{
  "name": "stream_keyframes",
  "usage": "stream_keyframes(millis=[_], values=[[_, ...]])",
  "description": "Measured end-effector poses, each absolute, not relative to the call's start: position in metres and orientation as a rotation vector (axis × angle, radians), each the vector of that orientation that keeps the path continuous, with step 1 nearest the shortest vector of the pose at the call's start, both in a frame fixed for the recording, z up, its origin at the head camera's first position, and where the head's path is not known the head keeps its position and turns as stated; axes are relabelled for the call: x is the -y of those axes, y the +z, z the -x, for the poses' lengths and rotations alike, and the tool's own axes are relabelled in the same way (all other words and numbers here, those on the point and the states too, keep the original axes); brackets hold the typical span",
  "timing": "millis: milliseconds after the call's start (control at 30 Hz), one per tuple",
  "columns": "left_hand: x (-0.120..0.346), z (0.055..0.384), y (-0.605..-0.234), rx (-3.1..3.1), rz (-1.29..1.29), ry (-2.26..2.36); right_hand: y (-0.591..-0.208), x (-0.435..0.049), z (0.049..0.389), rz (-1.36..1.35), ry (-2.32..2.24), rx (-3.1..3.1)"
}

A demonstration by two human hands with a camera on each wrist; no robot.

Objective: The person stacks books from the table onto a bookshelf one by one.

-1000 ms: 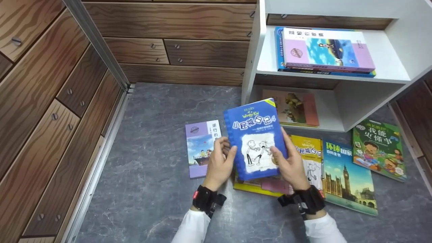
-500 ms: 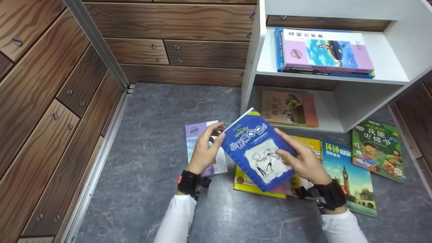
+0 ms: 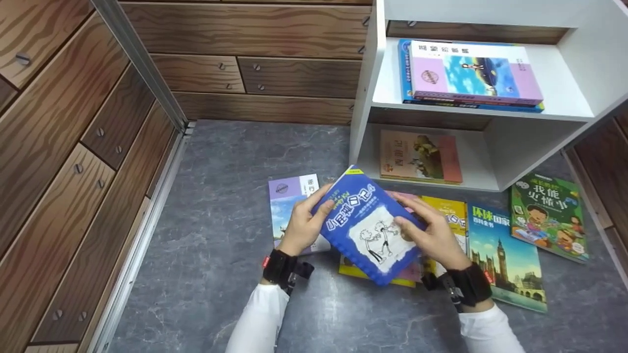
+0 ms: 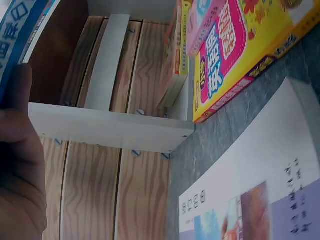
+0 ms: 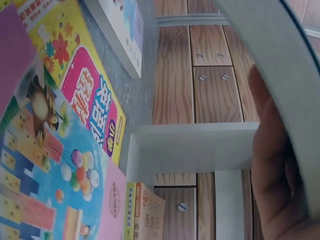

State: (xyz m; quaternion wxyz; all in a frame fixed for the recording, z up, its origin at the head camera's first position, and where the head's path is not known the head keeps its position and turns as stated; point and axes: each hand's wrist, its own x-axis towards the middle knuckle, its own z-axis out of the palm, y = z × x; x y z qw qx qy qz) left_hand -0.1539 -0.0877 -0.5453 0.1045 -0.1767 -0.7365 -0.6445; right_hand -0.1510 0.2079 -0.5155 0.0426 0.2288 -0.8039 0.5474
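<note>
A blue paperback book (image 3: 358,215) with a cartoon of two figures is held tilted above the floor in the head view. My left hand (image 3: 301,225) grips its upper left edge, thumb on the cover. At the opposite edge my right hand (image 3: 436,235) holds it, thumb on the front and fingers behind. Beneath it lie a yellow book (image 3: 351,268) and a pink book (image 5: 105,170), partly hidden. A lilac book (image 3: 287,196) lies beside my left hand. In the right wrist view, the held book's page block (image 5: 275,75) stands before my right hand.
A white shelf unit (image 3: 535,152) stands at back right, with stacked books (image 3: 476,73) above and orange-covered books (image 3: 419,157) below. A yellow cartoon book (image 3: 449,208), a blue encyclopedia (image 3: 505,264) and a green book (image 3: 549,215) lie on the grey floor (image 3: 206,245).
The blue book has turned counterclockwise and moved slightly down and left. My left hand has shifted from its spine side to its upper edge; my right hand stays on the right edge.
</note>
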Motion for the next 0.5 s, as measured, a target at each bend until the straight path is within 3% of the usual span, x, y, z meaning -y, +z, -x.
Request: stream_keyframes(millis=[500], values=[[0.068,0.148,-0.546,1.872,0.126,-1.968,-0.538,-0.199,0.142,-0.223,2.04,2.092]])
